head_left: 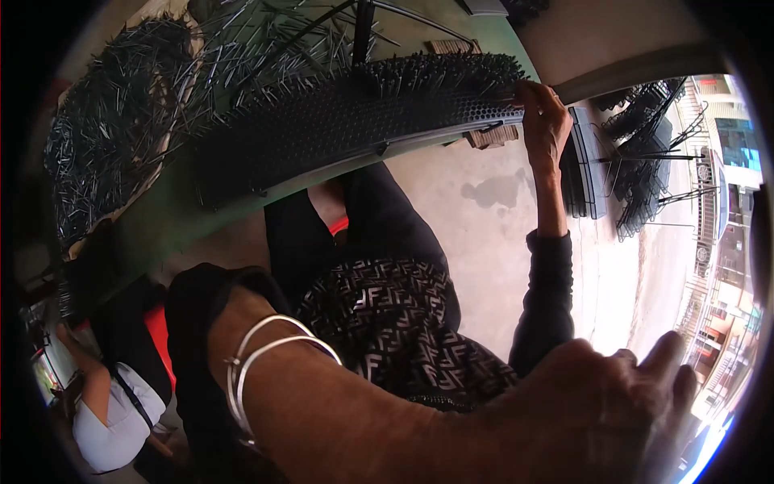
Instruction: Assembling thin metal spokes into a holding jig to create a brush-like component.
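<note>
A knock to the long perforated panel (322, 133) looks like the chief hazard here. It lies along the near edge of the green table (330, 177), and its right end reaches the near right corner, so a downward push from the right hand (548, 125) could tip or slide it toward the person's knees. A piece of brown corrugated cardboard (492, 135) shows just below that end; if it serves as a prop (its contact with the panel is hidden), a shift in it might upset the panel too. The upright sticks (451, 74) stand so close together that a careless fingertip could bend or unseat several at once. Toward the table's far left, loose sticks (266, 48) lie crossed at all angles and could tangle when drawn out.

The panel is black and dotted with close rows of round holes; thin black sticks bristle thickly along its far side, while the near side shows bare holes.

The right hand's fingers are bent at the panel's right end; whether they pinch a stick, I cannot tell. The left hand (592, 399), blurred and well apart from the table, has its fingers partly bent, their grip hidden
</note>
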A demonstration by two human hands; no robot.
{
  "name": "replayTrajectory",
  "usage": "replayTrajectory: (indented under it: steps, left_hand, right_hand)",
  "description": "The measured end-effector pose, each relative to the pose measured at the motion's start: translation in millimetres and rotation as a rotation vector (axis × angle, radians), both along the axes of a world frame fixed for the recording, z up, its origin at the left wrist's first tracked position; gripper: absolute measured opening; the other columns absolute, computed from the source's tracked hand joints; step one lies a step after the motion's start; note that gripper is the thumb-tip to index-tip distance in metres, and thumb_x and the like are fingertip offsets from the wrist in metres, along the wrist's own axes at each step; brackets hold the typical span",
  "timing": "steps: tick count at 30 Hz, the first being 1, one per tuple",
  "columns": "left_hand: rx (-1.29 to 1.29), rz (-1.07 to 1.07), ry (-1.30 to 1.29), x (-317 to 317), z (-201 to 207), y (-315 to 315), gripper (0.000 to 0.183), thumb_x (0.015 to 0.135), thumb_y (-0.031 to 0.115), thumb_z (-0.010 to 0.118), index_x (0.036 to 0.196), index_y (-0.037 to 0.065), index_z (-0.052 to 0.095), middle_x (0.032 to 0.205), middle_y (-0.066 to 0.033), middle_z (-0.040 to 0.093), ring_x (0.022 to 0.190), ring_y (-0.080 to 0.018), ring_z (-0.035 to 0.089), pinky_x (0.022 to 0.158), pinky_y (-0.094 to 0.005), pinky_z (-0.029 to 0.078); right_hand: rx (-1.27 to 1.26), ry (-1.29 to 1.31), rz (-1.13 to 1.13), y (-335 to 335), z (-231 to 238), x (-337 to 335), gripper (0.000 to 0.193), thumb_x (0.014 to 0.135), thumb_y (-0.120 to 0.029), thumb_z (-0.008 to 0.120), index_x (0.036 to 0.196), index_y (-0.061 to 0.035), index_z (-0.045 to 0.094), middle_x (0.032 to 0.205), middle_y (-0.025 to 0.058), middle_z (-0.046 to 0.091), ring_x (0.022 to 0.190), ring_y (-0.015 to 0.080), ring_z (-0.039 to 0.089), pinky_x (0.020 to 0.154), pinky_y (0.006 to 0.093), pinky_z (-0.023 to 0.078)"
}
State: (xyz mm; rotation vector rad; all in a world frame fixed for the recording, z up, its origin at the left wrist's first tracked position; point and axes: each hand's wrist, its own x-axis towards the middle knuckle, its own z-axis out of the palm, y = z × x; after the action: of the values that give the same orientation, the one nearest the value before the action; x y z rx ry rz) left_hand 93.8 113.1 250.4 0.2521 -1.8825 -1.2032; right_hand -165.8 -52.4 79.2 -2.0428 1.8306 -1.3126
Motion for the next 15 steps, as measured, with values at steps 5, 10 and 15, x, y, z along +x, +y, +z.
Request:
replayTrajectory:
  steps: [5, 10, 15]
  left_hand:
    - [0.127, -0.054, -0.107, -13, -15, -3, 0.019, 0.093, 0.014, 0.061, 0.094, -0.005, 0.057, 0.089, -0.0151, 0.056, 0.056, -0.0194, 0.059, 0.051, -0.0335, 0.051]
    - [0.226, 0.082, -0.158, 1, -73, -36, 0.013, 0.095, 0.006, 0.059, 0.104, 0.001, 0.067, 0.086, -0.0079, 0.058, 0.064, -0.0123, 0.059, 0.059, -0.0236, 0.051]
    - [0.567, 0.187, -0.253, 10, -131, -43, 0.021, 0.099, 0.013, 0.054, 0.104, -0.003, 0.068, 0.083, -0.0034, 0.058, 0.065, -0.0069, 0.057, 0.059, -0.021, 0.049]
  right_hand:
    - [0.059, -0.037, -0.054, 11, -4, -4, 0.017, 0.092, -0.013, 0.059, 0.097, -0.0035, 0.071, 0.082, 0.0064, 0.071, 0.076, 0.0123, 0.067, 0.071, 0.0258, 0.049]
    - [0.096, -0.079, -0.014, 4, -5, -2, 0.016, 0.091, -0.012, 0.06, 0.098, -0.0018, 0.071, 0.083, 0.0074, 0.07, 0.076, 0.0126, 0.067, 0.072, 0.0262, 0.05]
    - [0.082, -0.112, -0.026, 4, 8, -3, 0.016, 0.09, -0.011, 0.061, 0.098, -0.0015, 0.071, 0.083, 0.0075, 0.07, 0.076, 0.0128, 0.067, 0.073, 0.026, 0.05]
